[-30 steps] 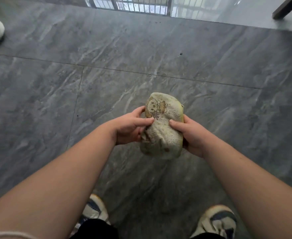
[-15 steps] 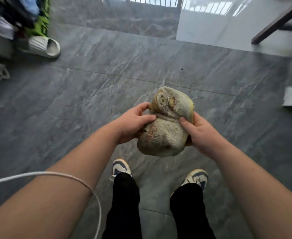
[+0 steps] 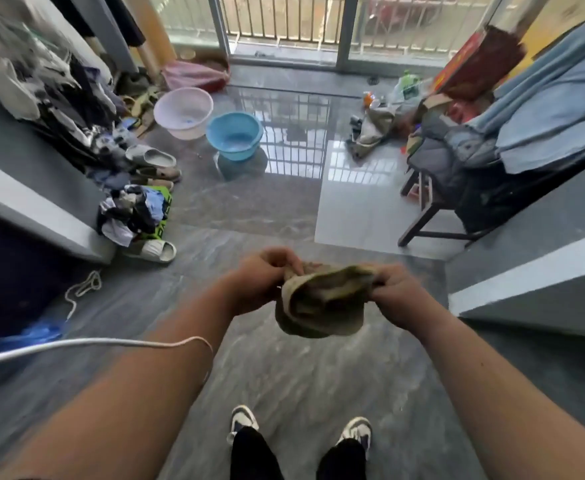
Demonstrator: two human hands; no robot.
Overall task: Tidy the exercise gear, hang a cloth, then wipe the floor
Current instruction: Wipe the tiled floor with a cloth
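Both hands were clamped on a crumpled, dirty olive cloth point(image 3: 322, 301), held in the air above the grey floor point(image 3: 284, 382): the left hand point(image 3: 260, 282) pinched its left edge, the right hand point(image 3: 396, 296) gripped its right edge, and the cloth sagged between them. Farther off on the floor stood a blue basin point(image 3: 234, 135) just beside a pink basin point(image 3: 183, 112), with a white slipper point(image 3: 152, 251) near a heap of clothes point(image 3: 133, 211) at left

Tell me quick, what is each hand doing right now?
Left hand: closed, pinching the left edge of the cloth.
Right hand: closed, gripping the cloth's right edge.
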